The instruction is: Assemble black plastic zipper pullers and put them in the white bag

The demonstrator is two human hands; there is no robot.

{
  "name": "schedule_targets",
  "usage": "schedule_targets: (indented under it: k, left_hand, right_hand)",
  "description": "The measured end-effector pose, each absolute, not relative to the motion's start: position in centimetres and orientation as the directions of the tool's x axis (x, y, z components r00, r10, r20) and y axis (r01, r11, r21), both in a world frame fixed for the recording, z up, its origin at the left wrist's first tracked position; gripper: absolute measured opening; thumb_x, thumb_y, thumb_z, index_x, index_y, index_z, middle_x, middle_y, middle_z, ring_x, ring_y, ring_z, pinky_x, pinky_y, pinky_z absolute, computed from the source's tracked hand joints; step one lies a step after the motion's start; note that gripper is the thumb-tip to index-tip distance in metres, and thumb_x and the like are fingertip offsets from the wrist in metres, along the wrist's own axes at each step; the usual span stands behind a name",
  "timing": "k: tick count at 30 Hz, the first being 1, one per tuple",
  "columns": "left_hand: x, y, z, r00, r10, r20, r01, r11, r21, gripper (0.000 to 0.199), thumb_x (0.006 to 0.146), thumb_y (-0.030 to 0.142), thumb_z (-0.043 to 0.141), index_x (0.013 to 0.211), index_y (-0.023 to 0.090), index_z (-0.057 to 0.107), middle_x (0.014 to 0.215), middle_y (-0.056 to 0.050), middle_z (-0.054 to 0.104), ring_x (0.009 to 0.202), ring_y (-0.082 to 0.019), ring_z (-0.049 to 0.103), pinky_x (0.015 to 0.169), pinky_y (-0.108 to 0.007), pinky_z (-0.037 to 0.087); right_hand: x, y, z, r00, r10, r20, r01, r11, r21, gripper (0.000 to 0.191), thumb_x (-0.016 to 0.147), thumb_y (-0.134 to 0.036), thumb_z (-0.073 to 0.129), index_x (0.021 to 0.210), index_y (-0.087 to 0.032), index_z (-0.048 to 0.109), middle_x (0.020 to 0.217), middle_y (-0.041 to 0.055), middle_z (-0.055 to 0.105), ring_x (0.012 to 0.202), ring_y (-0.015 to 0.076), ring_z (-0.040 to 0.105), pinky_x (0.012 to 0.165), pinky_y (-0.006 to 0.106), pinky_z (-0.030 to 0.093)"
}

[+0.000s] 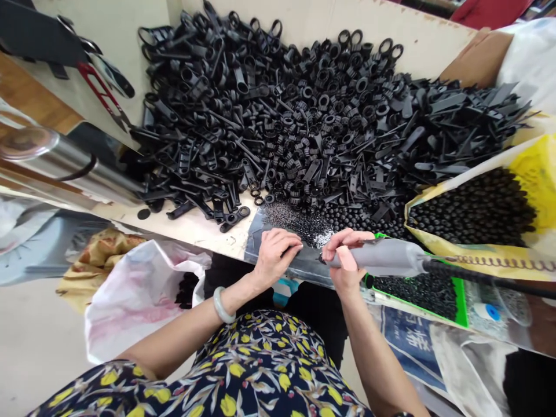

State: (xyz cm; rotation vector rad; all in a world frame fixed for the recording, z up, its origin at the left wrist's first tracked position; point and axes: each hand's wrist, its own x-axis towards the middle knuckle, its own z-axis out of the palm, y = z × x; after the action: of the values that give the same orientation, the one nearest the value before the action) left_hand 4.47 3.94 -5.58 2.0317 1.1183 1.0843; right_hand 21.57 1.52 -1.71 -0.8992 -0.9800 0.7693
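My left hand (274,256) rests curled on a clear plastic sheet (260,246), its fingertips beside a small patch of tiny black and silver bits (295,223). Whether those fingers pinch anything is hidden. My right hand (347,258) grips a grey corded power tool (382,258), whose dark tip points left, close to my left fingertips. Its black cord (490,278) runs off to the right. Behind both hands lies a large heap of black moulded plastic parts (304,116), with rings and flat strips among them.
A yellow and white bag (473,211) of black round pieces lies at the right, with a green tray (417,295) of similar pieces below it. Red-handled scissors (104,95) and a steel flask (52,159) are at the left. A white plastic bag (139,301) hangs below the table edge (186,229).
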Motion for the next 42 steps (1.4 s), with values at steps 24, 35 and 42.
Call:
schedule_targets:
  k: [24, 35, 42]
  left_hand:
    - [3.6, 3.5, -5.8, 0.364, 0.802, 0.473, 0.379, -0.592, 0.712, 0.010, 0.103, 0.021, 0.062, 0.099, 0.022, 0.072, 0.098, -0.001, 0.083, 0.086, -0.015, 0.077, 0.089, -0.039, 0.041]
    - [3.6, 3.5, -6.1, 0.345, 0.822, 0.453, 0.389, -0.564, 0.728, 0.013, 0.102, 0.025, 0.061, 0.105, 0.022, 0.073, 0.099, -0.003, 0.083, 0.086, -0.017, 0.077, 0.094, -0.040, 0.042]
    - [3.8, 3.6, -6.6, 0.358, 0.838, 0.411, 0.403, -0.536, 0.742, 0.017, 0.103, 0.033, 0.062, 0.106, 0.022, 0.075, 0.100, -0.004, 0.083, 0.092, -0.019, 0.076, 0.092, -0.042, 0.040]
  right_hand:
    - [20.0, 2.8, 0.5, 0.377, 0.839, 0.391, -0.216, 0.490, -0.844, 0.026, 0.085, -0.025, 0.072, 0.094, -0.029, 0.048, 0.074, -0.0093, 0.061, 0.045, 0.0099, 0.049, 0.042, 0.024, 0.045]
    - [19.2, 3.4, 0.9, 0.369, 0.845, 0.388, -0.202, 0.480, -0.854, 0.027, 0.083, -0.027, 0.071, 0.093, -0.028, 0.045, 0.074, -0.0101, 0.060, 0.044, 0.0092, 0.050, 0.042, 0.024, 0.045]
    - [19.0, 3.5, 0.9, 0.343, 0.855, 0.389, -0.177, 0.465, -0.867, 0.027, 0.084, -0.029, 0.068, 0.092, -0.028, 0.043, 0.073, -0.0103, 0.059, 0.045, 0.0097, 0.049, 0.043, 0.024, 0.043]
